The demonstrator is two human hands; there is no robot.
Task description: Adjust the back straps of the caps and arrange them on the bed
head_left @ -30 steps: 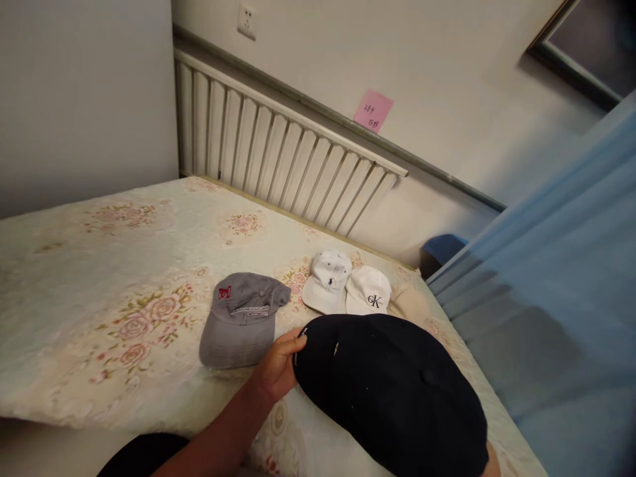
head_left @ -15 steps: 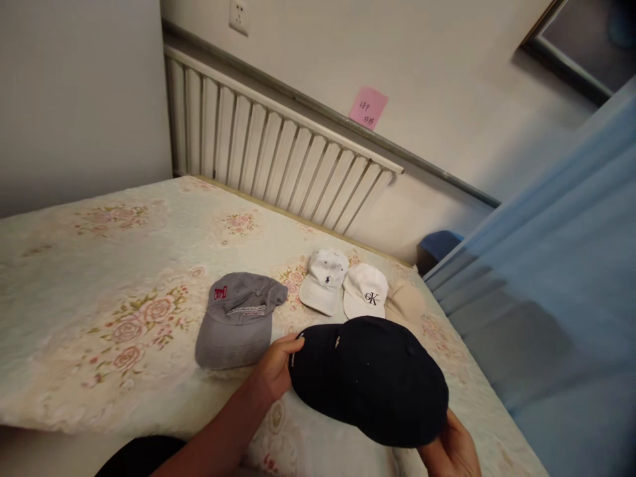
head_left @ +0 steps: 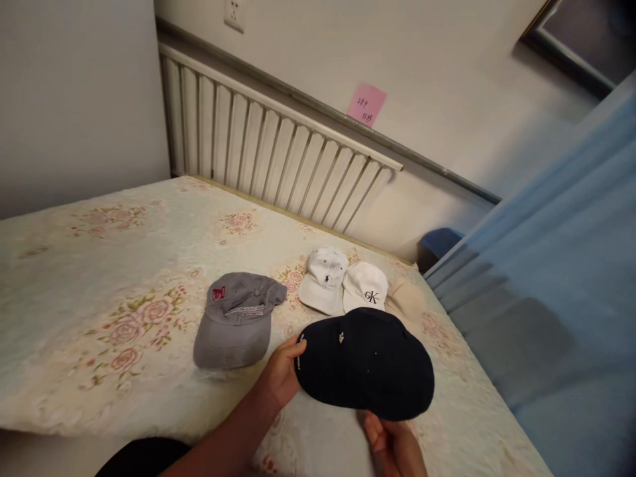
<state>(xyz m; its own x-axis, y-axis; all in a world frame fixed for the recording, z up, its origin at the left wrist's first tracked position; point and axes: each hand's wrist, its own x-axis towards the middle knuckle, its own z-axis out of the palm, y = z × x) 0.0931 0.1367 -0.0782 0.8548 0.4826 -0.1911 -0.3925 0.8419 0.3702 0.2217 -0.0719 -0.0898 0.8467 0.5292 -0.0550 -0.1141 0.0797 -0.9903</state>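
Black cap (head_left: 370, 364), held up over the near part of the bed (head_left: 149, 258), with its brim to the left and its rounded crown to the right. Observe the small pale emblem where brim and crown meet, and the pale lettering along the brim's edge, too small to read. Your left hand (head_left: 282, 372) grips the brim, thumb on top and fingers underneath. Your right hand (head_left: 396, 445) is at the lower edge of the crown, fingers curled; the cap hides part of them, so you cannot tell whether they pinch the fabric or only touch it. To the left of your left hand lies a grey cap (head_left: 238, 324) with a red emblem, its brim toward you. Beyond the black cap, two more lie side by side: a white cap with a small dark emblem (head_left: 324, 278) and a white cap with dark letters (head_left: 362, 283), the latter partly covered from your viewpoint. Just right of these is a beige item (head_left: 406, 299), its form unclear. The bed's cover bears a floral print. Along its far side you see a white radiator (head_left: 283, 149), with a pink note (head_left: 366, 105) on the wall above; a blue curtain (head_left: 551, 265) hangs at right.
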